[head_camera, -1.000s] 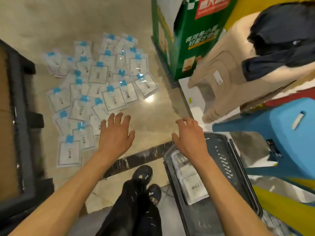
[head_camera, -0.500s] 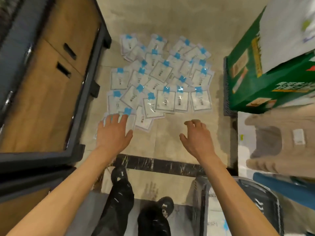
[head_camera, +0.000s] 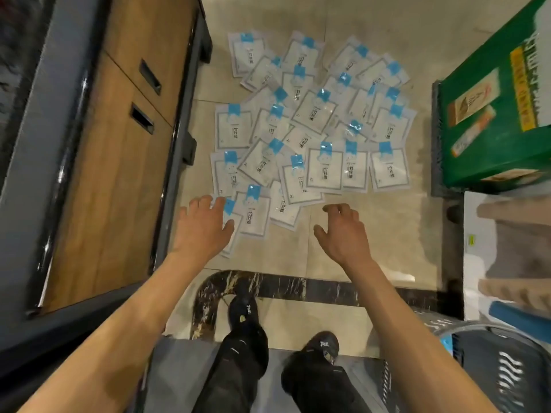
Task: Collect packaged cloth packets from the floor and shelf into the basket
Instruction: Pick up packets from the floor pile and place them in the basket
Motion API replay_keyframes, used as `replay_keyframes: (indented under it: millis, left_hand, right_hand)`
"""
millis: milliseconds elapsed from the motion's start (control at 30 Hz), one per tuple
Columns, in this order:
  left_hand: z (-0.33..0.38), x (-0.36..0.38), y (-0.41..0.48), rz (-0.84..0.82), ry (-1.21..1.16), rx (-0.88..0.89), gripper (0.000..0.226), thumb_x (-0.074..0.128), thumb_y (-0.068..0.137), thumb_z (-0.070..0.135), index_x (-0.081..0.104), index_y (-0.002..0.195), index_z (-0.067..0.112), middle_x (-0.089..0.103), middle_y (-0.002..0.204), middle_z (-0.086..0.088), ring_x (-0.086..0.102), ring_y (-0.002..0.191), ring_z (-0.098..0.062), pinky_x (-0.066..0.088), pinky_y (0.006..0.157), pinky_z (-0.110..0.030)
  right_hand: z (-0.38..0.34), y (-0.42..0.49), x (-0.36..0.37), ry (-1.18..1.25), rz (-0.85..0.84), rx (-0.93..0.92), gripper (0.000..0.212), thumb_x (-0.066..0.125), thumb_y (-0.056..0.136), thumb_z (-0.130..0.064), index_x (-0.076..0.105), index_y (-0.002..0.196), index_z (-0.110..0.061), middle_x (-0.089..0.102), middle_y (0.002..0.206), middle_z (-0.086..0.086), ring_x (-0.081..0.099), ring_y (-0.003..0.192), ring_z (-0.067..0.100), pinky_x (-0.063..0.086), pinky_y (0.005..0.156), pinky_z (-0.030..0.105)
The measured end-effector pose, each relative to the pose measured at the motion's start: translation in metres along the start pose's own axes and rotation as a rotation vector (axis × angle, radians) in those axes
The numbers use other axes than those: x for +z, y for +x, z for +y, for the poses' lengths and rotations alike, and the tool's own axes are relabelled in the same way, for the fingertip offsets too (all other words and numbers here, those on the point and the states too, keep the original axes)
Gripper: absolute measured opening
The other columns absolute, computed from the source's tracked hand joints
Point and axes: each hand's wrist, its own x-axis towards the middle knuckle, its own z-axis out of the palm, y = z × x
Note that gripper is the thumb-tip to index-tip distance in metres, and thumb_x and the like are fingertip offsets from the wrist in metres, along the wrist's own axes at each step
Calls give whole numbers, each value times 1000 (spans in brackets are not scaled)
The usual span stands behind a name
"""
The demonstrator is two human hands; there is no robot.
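Grips both empty: left grip (head_camera: 202,231) flat over the nearest packets (head_camera: 253,213) on the floor (head_camera: 387,234), right grip (head_camera: 343,234) loosely curled above bare floor. Rake overlapping packets into one stack, pinch its edge, and carry it to the basket (head_camera: 489,347) by your right foot.

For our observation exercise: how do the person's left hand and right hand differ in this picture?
The left hand has straighter fingers and is over the nearest packet; the right hand has loosely curled fingers and is over bare floor. Both hold nothing.
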Motion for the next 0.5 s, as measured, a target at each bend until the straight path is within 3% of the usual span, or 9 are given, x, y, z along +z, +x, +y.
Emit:
replay_keyframes:
  millis: [267,500]
  left_hand:
    - [-56,74,51,-64,47,1,55,41,102,45,36,149,18,42,149,-11,39,133,-30,37,104,-45]
    - [-99,180,116,-53,-95,-98,58,45,101,47,35,150,19,42,148,-10,41,131,-31,37,101,-46]
  right_hand:
    - [-41,64,88,-20,-76,-15,52,53,98,-32,43,144,-12,43,144,14,39,131,34,39,99,44]
    - [-39,148,194,20,-67,-2,52,54,98,-32,42,143,-10,43,141,15,40,129,35,39,98,44]
